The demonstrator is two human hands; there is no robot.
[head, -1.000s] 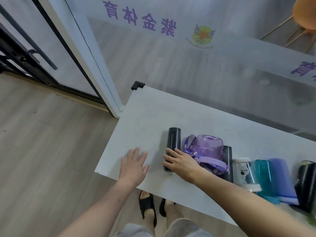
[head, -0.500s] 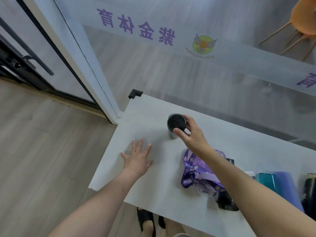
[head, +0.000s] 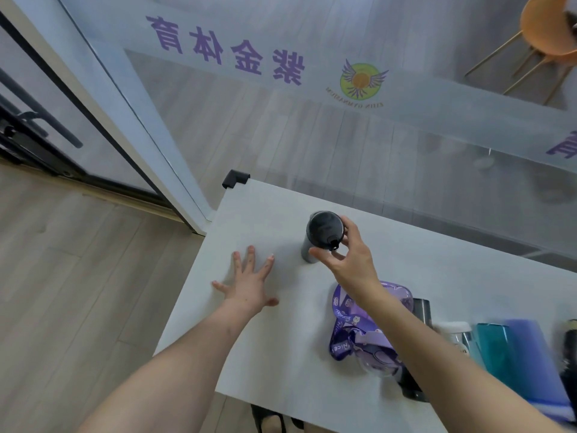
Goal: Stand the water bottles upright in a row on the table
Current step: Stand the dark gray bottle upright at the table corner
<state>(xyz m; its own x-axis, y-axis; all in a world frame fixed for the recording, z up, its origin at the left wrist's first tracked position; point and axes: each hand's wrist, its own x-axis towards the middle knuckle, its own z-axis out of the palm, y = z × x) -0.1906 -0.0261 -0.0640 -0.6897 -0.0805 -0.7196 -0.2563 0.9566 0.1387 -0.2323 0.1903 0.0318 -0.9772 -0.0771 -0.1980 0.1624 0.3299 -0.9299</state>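
**First bottle up, the rest waiting flat**

The black bottle point(head: 323, 237) stands upright near the far left part of the bench point(head: 281, 339), its round dark lid facing the camera. The right hand point(head: 349, 260) curls around the lid: thumb on the near side, fingers on the far side. Whether this grip is pressing the lid or has just slackened cannot be told. The left hand point(head: 249, 285) lies flat and spread on the bench, just beside the bottle, holding nothing.

The risk lies in the release. The bottle is tall and narrow with a small foot, and the bench looks smooth and matte; a finger dragging across the lid on the way off would likely tip it toward the edge. The right forearm also crosses above the purple bottle point(head: 374, 354), so a low pull back could catch its strap point(head: 338, 326) and drag it.

The purple bottle is translucent and bulbous, its printed fabric strap looped loosely around it. Beside it lie a dark cylinder point(head: 421, 310), a white-capped bottle point(head: 454, 331), a clear teal bottle point(head: 496, 348) and a blue bottle point(head: 530, 354), all seemingly hard and smooth-walled, lying on their sides and touching or nearly so. Being round, they may roll when one is lifted out.
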